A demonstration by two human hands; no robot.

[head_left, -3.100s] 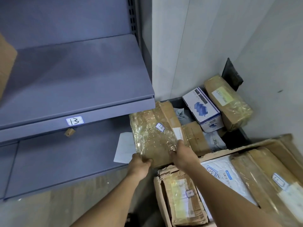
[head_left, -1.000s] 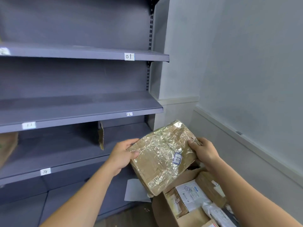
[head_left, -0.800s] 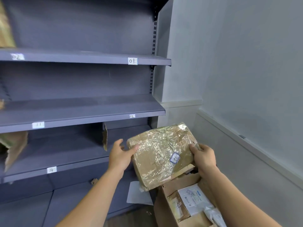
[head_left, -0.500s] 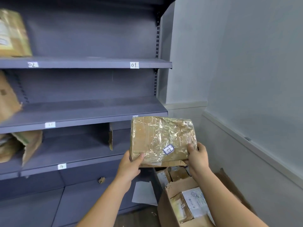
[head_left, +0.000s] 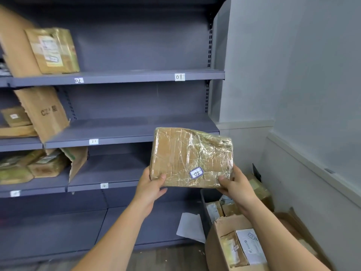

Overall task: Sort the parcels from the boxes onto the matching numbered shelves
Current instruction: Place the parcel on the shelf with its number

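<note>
The left hand [head_left: 150, 189] and right hand [head_left: 235, 184] are gripping the lower corners of a tape-wrapped parcel [head_left: 192, 156] marked 02, holding it upright in front of the grey shelves [head_left: 121, 77], above the open cardboard box [head_left: 224, 239].

A parcel storeroom: numbered grey shelves [head_left: 117, 77], taped parcels [head_left: 52, 49], open cartons [head_left: 230, 249].

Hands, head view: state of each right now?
Left hand: holding the taped parcel marked 02, at its lower left corner.
Right hand: holding the same parcel, at its lower right corner.
</note>
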